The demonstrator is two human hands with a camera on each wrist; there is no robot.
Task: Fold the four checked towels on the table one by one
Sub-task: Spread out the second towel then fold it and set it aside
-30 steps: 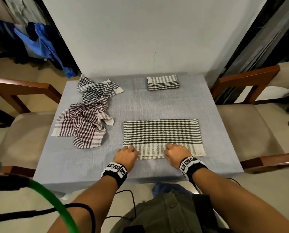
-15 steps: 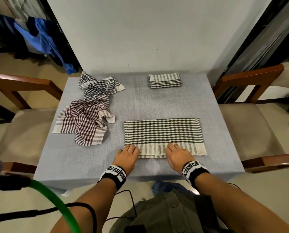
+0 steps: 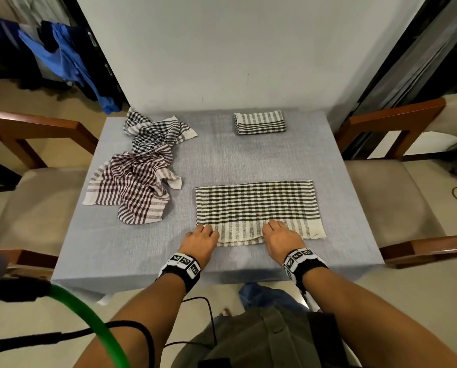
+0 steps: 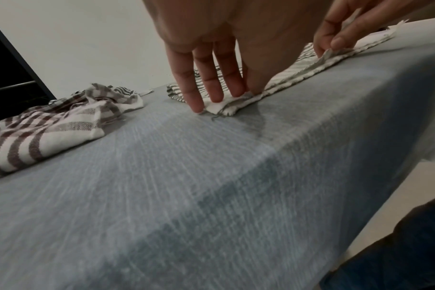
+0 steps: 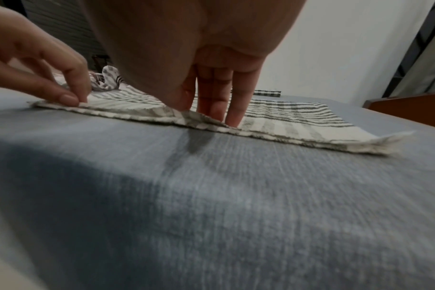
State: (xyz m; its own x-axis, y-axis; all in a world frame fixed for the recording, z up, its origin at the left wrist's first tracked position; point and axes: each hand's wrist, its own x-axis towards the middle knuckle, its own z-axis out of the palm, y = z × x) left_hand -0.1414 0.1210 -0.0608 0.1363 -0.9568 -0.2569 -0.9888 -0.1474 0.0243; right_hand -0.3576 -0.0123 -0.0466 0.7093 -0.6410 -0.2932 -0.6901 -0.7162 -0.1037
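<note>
A dark green checked towel [image 3: 256, 205] lies flat, folded double, near the front of the grey table [image 3: 235, 158]. My left hand [image 3: 200, 239] pinches its near left corner, fingers on top [image 4: 224, 100]. My right hand [image 3: 279, 235] pinches the near edge at the middle, and the cloth lifts a little under the fingers [image 5: 211, 115]. A folded striped towel [image 3: 260, 122] sits at the back right. Two crumpled towels lie at the left: a black checked towel [image 3: 153, 134] behind a maroon checked towel [image 3: 131, 187].
Wooden chairs with beige seats stand on the left [image 3: 36, 200] and on the right [image 3: 389, 192] of the table. A white wall rises behind the table's far edge. Blue clothes [image 3: 70, 62] hang at the back left.
Both hands' fingers have stretched forward from a curled pose onto the towel's near edge. The towel has stayed in place.
</note>
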